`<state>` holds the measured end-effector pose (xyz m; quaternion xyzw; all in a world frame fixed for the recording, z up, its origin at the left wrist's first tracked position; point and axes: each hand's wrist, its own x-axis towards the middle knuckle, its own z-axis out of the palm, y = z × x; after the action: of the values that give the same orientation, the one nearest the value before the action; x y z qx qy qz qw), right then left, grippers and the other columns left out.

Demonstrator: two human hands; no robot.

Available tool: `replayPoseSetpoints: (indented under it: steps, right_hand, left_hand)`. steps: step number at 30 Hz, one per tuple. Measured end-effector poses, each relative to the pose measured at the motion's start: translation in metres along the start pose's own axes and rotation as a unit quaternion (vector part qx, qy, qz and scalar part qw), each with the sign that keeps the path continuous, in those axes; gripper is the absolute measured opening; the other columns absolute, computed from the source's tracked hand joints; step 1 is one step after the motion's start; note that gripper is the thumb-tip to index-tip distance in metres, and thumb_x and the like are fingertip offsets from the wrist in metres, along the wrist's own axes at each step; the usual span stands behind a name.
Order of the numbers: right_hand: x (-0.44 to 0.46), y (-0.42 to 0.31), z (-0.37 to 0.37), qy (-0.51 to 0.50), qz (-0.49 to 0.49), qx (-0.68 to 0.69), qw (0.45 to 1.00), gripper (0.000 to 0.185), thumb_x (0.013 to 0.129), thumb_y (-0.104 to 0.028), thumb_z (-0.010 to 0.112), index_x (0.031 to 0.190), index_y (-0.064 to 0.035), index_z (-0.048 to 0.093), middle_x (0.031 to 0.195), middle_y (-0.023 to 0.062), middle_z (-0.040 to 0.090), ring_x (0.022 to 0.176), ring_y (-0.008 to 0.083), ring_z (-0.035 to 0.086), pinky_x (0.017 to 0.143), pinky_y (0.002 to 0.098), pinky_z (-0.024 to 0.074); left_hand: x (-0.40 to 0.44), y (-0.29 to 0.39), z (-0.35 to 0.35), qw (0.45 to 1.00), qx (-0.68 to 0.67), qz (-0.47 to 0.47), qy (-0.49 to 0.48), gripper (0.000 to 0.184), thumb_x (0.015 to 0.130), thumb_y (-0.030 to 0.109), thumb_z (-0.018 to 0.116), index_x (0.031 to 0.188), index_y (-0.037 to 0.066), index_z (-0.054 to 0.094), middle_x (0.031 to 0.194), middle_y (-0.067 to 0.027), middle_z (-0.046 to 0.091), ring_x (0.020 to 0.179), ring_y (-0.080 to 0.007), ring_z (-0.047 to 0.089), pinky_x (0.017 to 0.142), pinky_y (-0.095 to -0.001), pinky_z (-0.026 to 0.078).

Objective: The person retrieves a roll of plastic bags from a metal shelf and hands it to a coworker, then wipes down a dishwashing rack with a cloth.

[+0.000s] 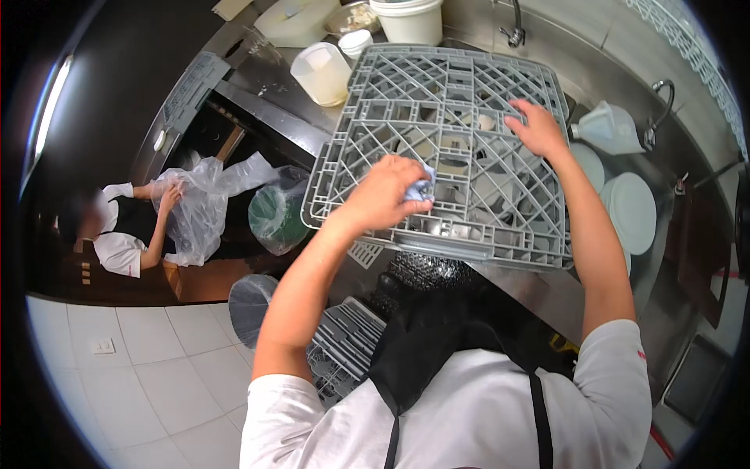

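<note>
A large grey plastic dish rack (367, 117) with a lattice surface lies across the metal counter in front of me. White dishes (492, 187) show through its openings. My left hand (387, 191) is over the rack's left-middle part, its fingers wrapped round a crumpled light-blue cloth (422, 186). Over the upper right part of the lattice is my right hand (537, 129), fingers spread and bent, with the fingertips at the bars. I see nothing held in it.
Beyond the rack stand a clear plastic jug (322, 74) and a white bucket (410, 22). White plates (630, 213) and a faucet (664, 105) are at the right. At the left, another person (129, 234) handles a clear plastic bag (199, 211) near a lined green bin (277, 219).
</note>
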<state>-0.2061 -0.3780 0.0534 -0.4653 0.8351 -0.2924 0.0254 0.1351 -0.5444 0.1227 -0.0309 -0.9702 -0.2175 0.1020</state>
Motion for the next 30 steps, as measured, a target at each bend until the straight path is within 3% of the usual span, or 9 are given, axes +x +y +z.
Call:
replayPoseSetpoints:
  steps: [10,11,26,27,30]
  right_hand:
    - [-0.007,-0.01,-0.003,0.002,0.009,-0.006,1.0,0.049,0.091,-0.039,0.068,0.131,-0.0128,0.063,0.118,0.0225,0.068,0.113,0.0396,0.063,0.097,0.0469,0.0493]
    - [-0.007,-0.009,-0.002,0.004,0.009,-0.005,1.0,0.048,0.09,-0.039,0.068,0.131,-0.0128,0.063,0.118,0.0225,0.068,0.113,0.0396,0.063,0.097,0.047,0.0493]
    - [-0.007,-0.015,-0.004,0.002,0.027,-0.007,1.0,0.049,0.09,-0.04,0.069,0.132,-0.0151,0.063,0.12,0.0214,0.067,0.114,0.039,0.062,0.099,0.0467,0.0488]
    - [-0.006,-0.014,-0.005,-0.002,0.029,-0.006,1.0,0.049,0.09,-0.04,0.069,0.132,-0.0152,0.063,0.12,0.0213,0.067,0.115,0.039,0.062,0.099,0.0467,0.0487]
    - [-0.007,-0.014,-0.005,0.0,0.029,-0.003,1.0,0.049,0.09,-0.039,0.069,0.132,-0.0151,0.063,0.12,0.0212,0.067,0.115,0.039,0.062,0.099,0.0471,0.0487]
  left_hand:
    - [-0.004,0.004,0.002,0.999,0.01,-0.024,0.019,0.043,0.084,0.036,0.077,0.112,0.006,0.065,0.111,-0.0138,0.065,0.11,-0.0367,0.056,0.099,-0.0446,0.044]
    - [-0.003,0.005,-0.001,1.0,0.013,-0.024,0.003,0.04,0.083,0.03,0.078,0.112,0.005,0.065,0.113,-0.0134,0.065,0.112,-0.0363,0.057,0.099,-0.0438,0.042]
    - [-0.005,0.008,0.002,0.999,0.004,-0.044,0.027,0.037,0.084,0.029,0.078,0.111,0.007,0.066,0.113,-0.0115,0.066,0.11,-0.035,0.056,0.098,-0.0435,0.043]
    - [-0.005,0.007,0.001,0.999,0.006,-0.051,0.007,0.043,0.086,0.036,0.075,0.115,0.006,0.066,0.117,-0.0132,0.064,0.113,-0.0363,0.054,0.099,-0.0451,0.045]
    - [-0.005,0.007,0.001,0.999,0.008,-0.047,0.011,0.042,0.086,0.036,0.075,0.114,0.006,0.066,0.117,-0.0133,0.064,0.113,-0.0365,0.054,0.099,-0.0451,0.045]
